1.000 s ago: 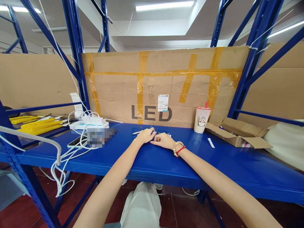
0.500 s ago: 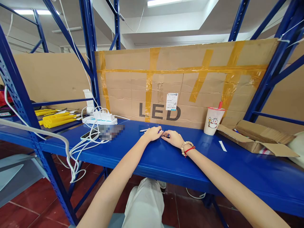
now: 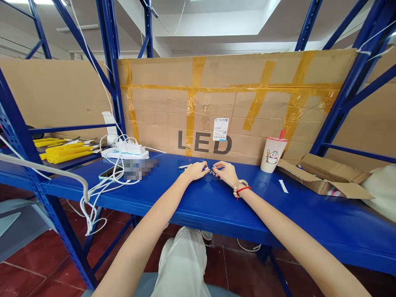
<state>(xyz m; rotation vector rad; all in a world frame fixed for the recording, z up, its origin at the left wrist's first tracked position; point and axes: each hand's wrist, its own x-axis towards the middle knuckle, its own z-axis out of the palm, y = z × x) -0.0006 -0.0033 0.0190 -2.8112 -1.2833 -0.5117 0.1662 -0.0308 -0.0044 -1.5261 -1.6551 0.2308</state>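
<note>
- Right hand (image 3: 227, 173) fingers have come up a little from the worktop (image 3: 216, 210) since half a second ago, and a small gap now shows between the two hands. The left hand (image 3: 196, 171) has stayed about where it was.
- The left grip is narrow. It holds a thin stick (image 3: 205, 168) at the tips of its fingers.
- This stick is long and slim. Its long way runs mostly from left to right, and the end that shows points at the right grip, tipped a bit away from the body. The other end is hidden by the hand.
- The right grip is narrow too, with thumb and finger close together. A tiny piece (image 3: 214, 166) shows at their tips, too small to name.
- Small bits (image 3: 212, 173) lie on the worktop between the two grips, close to the right one.
- A silver rod (image 3: 183, 167) lies just left of the left grip. It also runs nearly left to right. Its right end goes behind the hand, so I cannot tell if it joins the stick.
- Right of the right grip stands a cup (image 3: 272, 156) with a red straw. Farther right is an open box (image 3: 321, 183).
- Well left of the left grip are a white power strip (image 3: 130, 155) and cords (image 3: 93, 206).
</note>
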